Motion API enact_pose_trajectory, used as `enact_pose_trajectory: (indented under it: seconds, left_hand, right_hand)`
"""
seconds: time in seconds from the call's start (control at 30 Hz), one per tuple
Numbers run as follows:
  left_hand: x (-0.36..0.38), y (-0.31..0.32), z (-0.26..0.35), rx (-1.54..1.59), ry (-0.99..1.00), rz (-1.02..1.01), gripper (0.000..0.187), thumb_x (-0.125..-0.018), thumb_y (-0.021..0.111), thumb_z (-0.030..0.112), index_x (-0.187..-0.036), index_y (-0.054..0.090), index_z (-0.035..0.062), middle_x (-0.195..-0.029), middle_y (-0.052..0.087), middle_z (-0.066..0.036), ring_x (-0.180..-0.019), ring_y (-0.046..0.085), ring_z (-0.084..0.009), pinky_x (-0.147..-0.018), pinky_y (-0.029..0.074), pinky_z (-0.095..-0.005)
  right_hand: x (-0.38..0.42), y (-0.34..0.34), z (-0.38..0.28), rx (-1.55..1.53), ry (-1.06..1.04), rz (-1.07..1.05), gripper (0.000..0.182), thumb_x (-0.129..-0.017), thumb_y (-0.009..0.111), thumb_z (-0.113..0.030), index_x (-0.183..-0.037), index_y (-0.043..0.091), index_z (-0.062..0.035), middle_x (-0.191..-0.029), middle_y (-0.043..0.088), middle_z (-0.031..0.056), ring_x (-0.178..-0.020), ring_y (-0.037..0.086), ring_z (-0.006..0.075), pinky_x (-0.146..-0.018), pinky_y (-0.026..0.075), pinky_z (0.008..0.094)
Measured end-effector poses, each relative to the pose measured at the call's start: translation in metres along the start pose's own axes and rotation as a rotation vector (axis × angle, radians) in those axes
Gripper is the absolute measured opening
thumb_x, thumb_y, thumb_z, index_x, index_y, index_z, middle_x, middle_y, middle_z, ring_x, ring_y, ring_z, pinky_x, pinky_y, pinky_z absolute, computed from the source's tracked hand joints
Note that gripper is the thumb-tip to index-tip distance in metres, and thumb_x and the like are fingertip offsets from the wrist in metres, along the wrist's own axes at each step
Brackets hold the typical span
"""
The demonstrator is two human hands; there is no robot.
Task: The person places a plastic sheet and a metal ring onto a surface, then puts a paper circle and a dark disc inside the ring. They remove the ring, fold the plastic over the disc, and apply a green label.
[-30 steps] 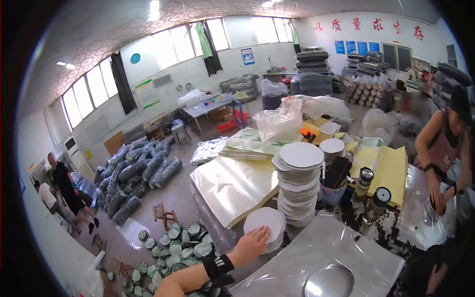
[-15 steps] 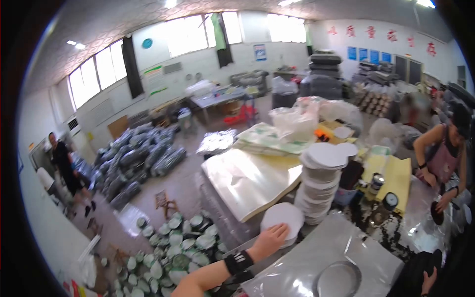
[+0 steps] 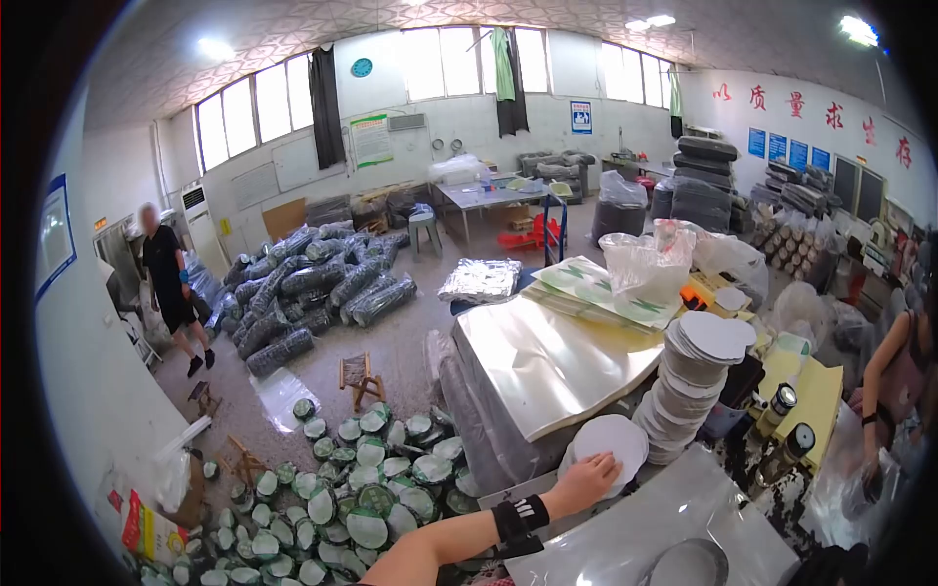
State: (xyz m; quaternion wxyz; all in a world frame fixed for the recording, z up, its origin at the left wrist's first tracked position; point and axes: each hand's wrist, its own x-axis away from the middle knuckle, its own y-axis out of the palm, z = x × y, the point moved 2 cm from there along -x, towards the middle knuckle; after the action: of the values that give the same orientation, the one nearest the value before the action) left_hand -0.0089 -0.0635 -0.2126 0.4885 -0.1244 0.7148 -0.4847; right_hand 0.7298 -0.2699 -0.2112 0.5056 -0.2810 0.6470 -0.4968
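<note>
My left hand (image 3: 586, 482), with a black band on its wrist, rests on the top of a short stack of white round discs (image 3: 611, 439). Its fingers lie on the top disc and seem spread rather than wrapped around it. Right behind stands a taller, uneven stack of white discs (image 3: 674, 391). In front, a clear plastic sheet (image 3: 625, 542) covers the table, and a round metal ring (image 3: 689, 565) lies on it near the bottom edge. My right hand does not show.
Silvery sheets (image 3: 547, 361) lie beyond the stacks. Two dark jars (image 3: 787, 444) stand at the right, near a co-worker (image 3: 894, 381). Many green-and-white round packs (image 3: 366, 493) cover the floor at left, with a small wooden stool (image 3: 362, 379) behind. Another person (image 3: 164, 269) stands far left.
The view has swung left and up, so things sit further right and the hand at the lower right has left view. My left hand stays on the short disc stack.
</note>
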Motion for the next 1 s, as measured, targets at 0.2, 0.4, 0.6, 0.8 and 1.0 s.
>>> enact_pose_trajectory:
  seconds: [0.2,0.4,0.6,0.8,1.0]
  left_hand:
    - [-0.003,-0.009,0.001,0.031,-0.033,0.027,0.036,-0.085,0.058,0.014,-0.118,0.060,-0.0008,-0.114,0.058,-0.017,-0.112,0.061,-0.0295,-0.097,0.049,-0.0377]
    - [-0.003,-0.027,-0.007,0.072,0.181,-0.025,0.030,-0.084,0.061,0.014,-0.113,0.067,0.0153,-0.112,0.062,-0.009,-0.102,0.063,-0.0299,-0.081,0.055,-0.0404]
    - [0.007,-0.087,-0.050,0.205,-0.263,0.188,0.026,-0.088,0.057,0.012,-0.111,0.067,0.0114,-0.089,0.068,-0.014,-0.076,0.067,-0.0337,-0.067,0.054,-0.0448]
    - [0.214,-0.125,-0.347,0.234,-0.968,0.658,0.030,-0.097,0.060,0.023,-0.076,0.063,0.0019,-0.063,0.063,-0.009,-0.057,0.062,-0.0232,-0.051,0.046,-0.0389]
    - [0.176,-0.178,-0.239,0.543,-1.018,0.487,0.015,-0.097,0.064,0.011,-0.092,0.068,-0.0028,-0.074,0.064,0.000,-0.064,0.058,-0.0078,-0.056,0.049,-0.0246]
  right_hand:
    - [0.000,-0.013,0.006,0.108,0.205,0.108,0.029,-0.095,0.048,-0.005,-0.116,0.064,0.0064,-0.101,0.070,0.0267,-0.096,0.067,0.0401,-0.084,0.053,0.0435]
    - [0.044,-0.106,-0.032,-0.148,0.436,0.287,0.049,-0.098,0.036,-0.003,-0.145,0.048,0.0012,-0.142,0.052,0.0305,-0.129,0.052,0.0425,-0.109,0.040,0.0430]
    - [0.081,-0.114,-0.040,-0.090,0.376,0.606,0.048,-0.096,0.043,0.003,-0.142,0.053,-0.0002,-0.125,0.064,0.0271,-0.108,0.062,0.0424,-0.094,0.049,0.0417]
    - [0.131,-0.122,-0.087,-0.467,0.384,0.774,0.035,-0.099,0.057,-0.009,-0.134,0.062,-0.0068,-0.117,0.065,0.0287,-0.103,0.064,0.0422,-0.091,0.050,0.0440]
    - [0.199,0.004,-0.056,-1.717,0.761,0.564,0.036,-0.093,0.060,-0.007,-0.129,0.058,-0.0035,-0.122,0.063,0.0115,-0.110,0.060,0.0222,-0.093,0.049,0.0346]
